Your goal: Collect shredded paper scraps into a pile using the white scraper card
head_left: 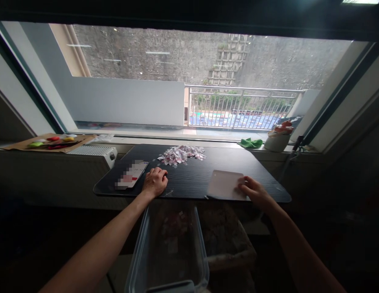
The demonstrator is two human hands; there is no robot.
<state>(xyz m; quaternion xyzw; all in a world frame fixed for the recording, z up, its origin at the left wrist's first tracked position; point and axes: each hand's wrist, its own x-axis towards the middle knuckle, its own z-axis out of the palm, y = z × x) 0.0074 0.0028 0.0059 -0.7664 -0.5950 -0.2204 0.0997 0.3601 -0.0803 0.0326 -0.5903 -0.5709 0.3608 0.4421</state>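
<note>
My left hand [155,181] rests on the dark tabletop [183,183] near its front edge, fingers curled and pressed down; whatever they may hold is hidden. Beside it on the left lies a phone [133,175] with a partly blurred screen. A loose pile of small pale, pinkish pieces like packets or paper scraps [180,155] spreads at the back of the table. On the right, my right hand [253,190] grips the right edge of a pale, rectangular flat plate [224,185]; its exact kind is unclear. The plate appears to lie on or just above the tabletop.
Below the table's front edge stands a clear plastic bin [202,244] with some small pieces inside. Right of it is an open box [232,260] of similar pieces. A green cloth [250,143] and a pale pot [274,141] sit on the sill below the window.
</note>
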